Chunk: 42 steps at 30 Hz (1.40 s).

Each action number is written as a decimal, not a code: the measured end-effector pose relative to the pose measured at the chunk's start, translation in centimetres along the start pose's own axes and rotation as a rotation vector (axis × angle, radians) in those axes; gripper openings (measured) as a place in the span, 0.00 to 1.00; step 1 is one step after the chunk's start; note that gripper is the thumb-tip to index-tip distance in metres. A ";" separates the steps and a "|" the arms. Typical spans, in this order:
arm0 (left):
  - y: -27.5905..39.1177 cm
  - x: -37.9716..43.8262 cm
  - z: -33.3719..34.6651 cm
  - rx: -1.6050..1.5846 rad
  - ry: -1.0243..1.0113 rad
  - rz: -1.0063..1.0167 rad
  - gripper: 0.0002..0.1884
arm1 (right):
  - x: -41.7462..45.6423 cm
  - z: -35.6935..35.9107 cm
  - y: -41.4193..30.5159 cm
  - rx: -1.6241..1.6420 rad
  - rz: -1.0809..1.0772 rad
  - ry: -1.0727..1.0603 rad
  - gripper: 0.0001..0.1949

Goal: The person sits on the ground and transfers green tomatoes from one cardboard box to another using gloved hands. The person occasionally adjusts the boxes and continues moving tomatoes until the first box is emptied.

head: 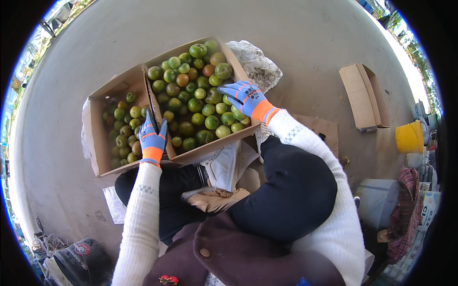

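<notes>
Two cardboard boxes sit side by side before me. The left box [123,85] holds green and partly reddened tomatoes [122,140] towards its near part. The right box [161,142] is larger and covered with more tomatoes [195,105], mostly green, a few brownish orange. My left hand [152,137], in a blue and orange work glove, is at the left box's right side by the wall between the boxes, thumb and fingers apart. My right hand [247,98], gloved alike, reaches over the right box's right wall onto the tomatoes. Its fingertips are partly hidden, so any grip is unclear.
A pale rough block [256,66] touches the right box's far right side. Flattened cardboard [318,132] lies right of my knee. Further right are another cardboard box [363,96], a yellow bucket [409,137] and a white bucket [377,202]. A black bucket [84,262] stands lower left.
</notes>
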<state>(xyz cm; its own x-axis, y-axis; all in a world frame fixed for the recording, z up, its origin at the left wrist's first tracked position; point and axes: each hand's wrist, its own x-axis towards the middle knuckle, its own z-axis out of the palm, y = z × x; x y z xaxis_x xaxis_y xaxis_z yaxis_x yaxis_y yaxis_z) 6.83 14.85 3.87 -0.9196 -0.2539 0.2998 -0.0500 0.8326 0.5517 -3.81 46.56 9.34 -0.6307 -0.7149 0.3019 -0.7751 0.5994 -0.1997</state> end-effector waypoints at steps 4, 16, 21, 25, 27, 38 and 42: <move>1.0 0.4 -0.3 0.002 -0.016 -0.027 0.35 | 0.1 -0.4 0.3 0.056 -0.013 0.038 0.18; 0.6 -0.2 0.1 0.110 -0.004 -0.009 0.31 | -6.5 -7.3 -2.9 1.484 0.647 0.541 0.24; 1.2 0.1 0.3 0.134 -0.052 -0.050 0.31 | -5.6 -8.5 -10.3 1.360 0.727 0.132 0.24; 1.4 0.3 0.3 0.133 -0.052 -0.077 0.32 | -6.2 -10.1 -13.4 1.220 0.771 -0.150 0.24; 1.9 0.4 0.7 0.120 -0.059 -0.069 0.32 | -7.9 -11.7 -14.6 1.159 0.795 -0.252 0.24; 1.6 0.1 0.5 0.164 -0.035 -0.041 0.32 | -11.2 -11.2 -14.7 1.084 0.837 -0.554 0.24; 1.5 0.1 0.1 0.128 -0.062 -0.060 0.30 | -10.8 -11.4 -13.8 1.083 0.785 -0.630 0.24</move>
<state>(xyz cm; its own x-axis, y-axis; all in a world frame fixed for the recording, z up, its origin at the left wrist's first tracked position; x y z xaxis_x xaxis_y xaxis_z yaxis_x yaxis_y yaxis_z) 6.61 16.13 4.62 -0.9355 -0.2773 0.2190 -0.1510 0.8740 0.4618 14.13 50.08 19.48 -0.5848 -0.5471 -0.5989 0.2929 0.5461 -0.7849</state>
